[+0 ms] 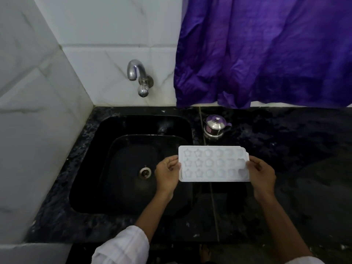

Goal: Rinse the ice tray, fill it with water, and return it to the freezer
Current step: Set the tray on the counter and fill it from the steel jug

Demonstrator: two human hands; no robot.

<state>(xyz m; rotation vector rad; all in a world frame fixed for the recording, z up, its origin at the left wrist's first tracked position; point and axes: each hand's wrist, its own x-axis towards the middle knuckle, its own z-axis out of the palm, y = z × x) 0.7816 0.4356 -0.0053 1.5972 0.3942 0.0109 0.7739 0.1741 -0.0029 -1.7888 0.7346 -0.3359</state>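
**Ice tray [213, 163] held level between both your hands**

The ice tray is white and sits flat in the air with its moulded cells facing up, in three rows of star and rounded shapes. Your left hand [167, 174] grips its left short end, fingers curled round the edge. Your right hand [262, 174] pinches the right short end, with the thumb lying on top over the last cells and the fingers underneath. Whether the cells hold water cannot be told.

Below your left hand lies the black sink [114, 130], its drain [145, 172] just to the left of that hand. Under your right hand is the dark counter [285, 140]. Beyond the tray, near its far edge, stands a small steel pot [215, 126] with a purple lid. The tap [136, 72] is on the wall, well beyond your left hand. A purple cloth [266, 50] hangs past your right hand.
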